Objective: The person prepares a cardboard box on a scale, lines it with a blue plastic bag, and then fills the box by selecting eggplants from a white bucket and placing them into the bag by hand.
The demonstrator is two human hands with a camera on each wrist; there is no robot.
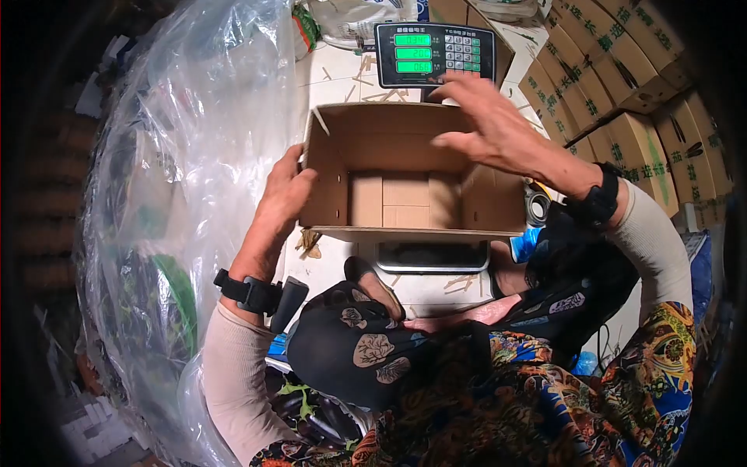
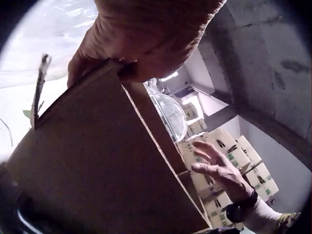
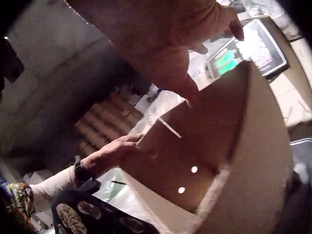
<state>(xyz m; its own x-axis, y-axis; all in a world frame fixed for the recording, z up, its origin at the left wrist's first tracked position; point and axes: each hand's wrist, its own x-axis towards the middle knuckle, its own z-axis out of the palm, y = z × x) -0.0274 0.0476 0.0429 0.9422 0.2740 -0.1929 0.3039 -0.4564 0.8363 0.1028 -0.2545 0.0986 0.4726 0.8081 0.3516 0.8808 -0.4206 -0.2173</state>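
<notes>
An open cardboard box (image 1: pixel 405 140), with nothing inside, sits over a black scale platform (image 1: pixel 433 257). At its left wall, my left hand (image 1: pixel 285 187) grips the upper edge, thumb on the inner side. The left wrist view shows that same hand (image 2: pixel 146 39) over a corner of the box (image 2: pixel 97 161). Above the box's far right part hovers my right hand (image 1: pixel 498 124), fingers spread and holding nothing. Beyond its fingertips stands the scale's display (image 1: pixel 436 54), with green lit numbers and a keypad.
Printed cardboard boxes (image 1: pixel 615 62) are stacked at the right. A large clear plastic sheet (image 1: pixel 202 156) drapes along the left side. Eggplants (image 1: pixel 323 420) lie low at the left by the person's leg. Cardboard scraps (image 1: pixel 459 284) litter the white floor, and a tape roll (image 1: pixel 538 204) is right of the box.
</notes>
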